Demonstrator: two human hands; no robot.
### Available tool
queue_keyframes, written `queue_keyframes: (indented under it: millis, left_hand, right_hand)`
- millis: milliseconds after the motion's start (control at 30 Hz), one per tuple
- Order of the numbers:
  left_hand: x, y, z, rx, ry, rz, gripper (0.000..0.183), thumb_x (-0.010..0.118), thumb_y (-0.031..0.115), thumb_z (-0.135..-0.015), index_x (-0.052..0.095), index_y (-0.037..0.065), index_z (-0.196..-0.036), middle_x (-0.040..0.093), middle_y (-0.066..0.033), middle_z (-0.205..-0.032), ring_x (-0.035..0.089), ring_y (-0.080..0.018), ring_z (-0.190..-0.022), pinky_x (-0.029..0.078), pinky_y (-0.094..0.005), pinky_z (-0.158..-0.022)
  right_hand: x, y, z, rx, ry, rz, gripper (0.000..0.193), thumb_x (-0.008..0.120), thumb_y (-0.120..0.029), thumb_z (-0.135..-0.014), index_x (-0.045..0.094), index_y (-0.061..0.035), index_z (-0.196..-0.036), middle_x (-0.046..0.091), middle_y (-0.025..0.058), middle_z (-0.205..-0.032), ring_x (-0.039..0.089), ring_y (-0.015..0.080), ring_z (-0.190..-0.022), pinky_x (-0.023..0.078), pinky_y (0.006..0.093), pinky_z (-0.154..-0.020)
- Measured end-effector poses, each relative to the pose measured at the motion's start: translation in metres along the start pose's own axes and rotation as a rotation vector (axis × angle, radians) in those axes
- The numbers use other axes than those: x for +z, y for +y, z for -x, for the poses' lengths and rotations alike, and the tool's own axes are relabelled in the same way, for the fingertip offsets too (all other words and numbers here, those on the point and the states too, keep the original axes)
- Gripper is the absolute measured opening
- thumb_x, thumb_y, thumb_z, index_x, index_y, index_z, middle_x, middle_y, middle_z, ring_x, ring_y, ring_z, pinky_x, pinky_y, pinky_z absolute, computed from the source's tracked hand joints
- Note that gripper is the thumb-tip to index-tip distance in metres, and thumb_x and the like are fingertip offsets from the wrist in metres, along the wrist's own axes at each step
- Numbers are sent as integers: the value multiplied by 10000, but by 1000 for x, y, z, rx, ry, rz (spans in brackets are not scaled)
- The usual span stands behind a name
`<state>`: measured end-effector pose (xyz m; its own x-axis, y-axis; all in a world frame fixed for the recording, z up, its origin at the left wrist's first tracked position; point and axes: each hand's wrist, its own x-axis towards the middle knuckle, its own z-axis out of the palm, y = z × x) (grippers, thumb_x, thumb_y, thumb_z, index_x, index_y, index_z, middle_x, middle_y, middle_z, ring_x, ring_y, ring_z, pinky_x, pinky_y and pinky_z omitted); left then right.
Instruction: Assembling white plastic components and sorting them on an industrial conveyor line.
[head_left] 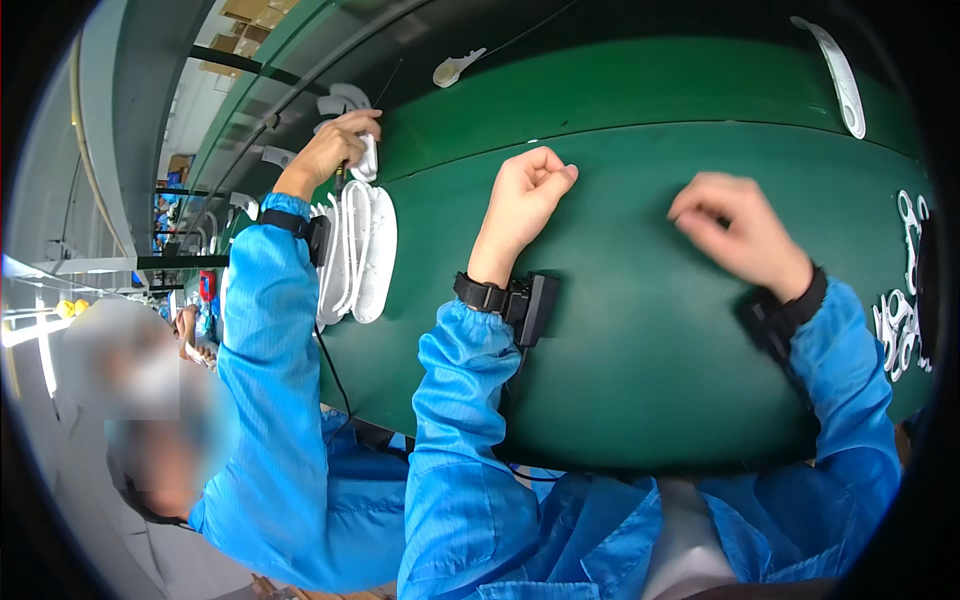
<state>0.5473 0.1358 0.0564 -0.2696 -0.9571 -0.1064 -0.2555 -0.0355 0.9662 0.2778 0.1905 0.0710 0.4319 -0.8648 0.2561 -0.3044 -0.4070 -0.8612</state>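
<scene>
My left hand (525, 200) is held above the green table mat in a loose fist, thumb against the curled forefinger; no object shows in it. To its right, my right hand (745, 230) hovers over the mat, blurred by motion with its fingers bent. Nothing shows in that hand, and whether the fingertips meet is unclear. Each wrist wears a black strap with a small dark box (535, 308). Nearest my left hand on the left lie long white plastic shells (375, 255), beside a co-worker's arm.
A co-worker's hand (335, 150) at the left grips a dark, thin tool by white parts. White handle-like pieces (898, 335) lie at the right edge. A long white curved part (840, 80) and a small white piece (455, 68) rest at the far side. A black cable (335, 375) hangs left.
</scene>
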Motion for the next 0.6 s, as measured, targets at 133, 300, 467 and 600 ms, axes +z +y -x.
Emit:
queue_keyframes:
  millis: [133,300,467,600]
  left_hand:
    - [-13,-17,8,38,59,29,229,634,98,-916,529,69,-715,430,119,-573,312,24,-517,221,-198,-466]
    - [2,-16,1,63,105,-53,228,630,106,-915,526,56,-718,422,112,-570,312,16,-516,216,-207,-461]
    - [-3,-11,2,68,169,-225,235,640,89,-887,512,23,-700,359,89,-506,257,-7,-484,196,-236,-450]
    - [-8,-20,1,46,175,-274,231,641,86,-882,514,23,-700,355,88,-497,251,-14,-479,194,-241,-450]
  right_hand:
    - [-32,35,-24,371,-8,-448,121,565,-121,-937,613,-22,-887,549,-35,-722,451,26,-611,352,195,-527]
    - [-18,38,-13,337,26,-237,128,562,-121,-925,616,-19,-869,504,-39,-633,416,26,-557,311,202,-502]
    - [-8,47,-19,267,1,-179,108,574,-72,-899,608,5,-832,472,-45,-610,355,27,-539,262,226,-486]
    - [-1,49,-25,320,-34,-169,98,575,-61,-896,606,8,-833,467,-43,-614,348,28,-544,259,227,-487]
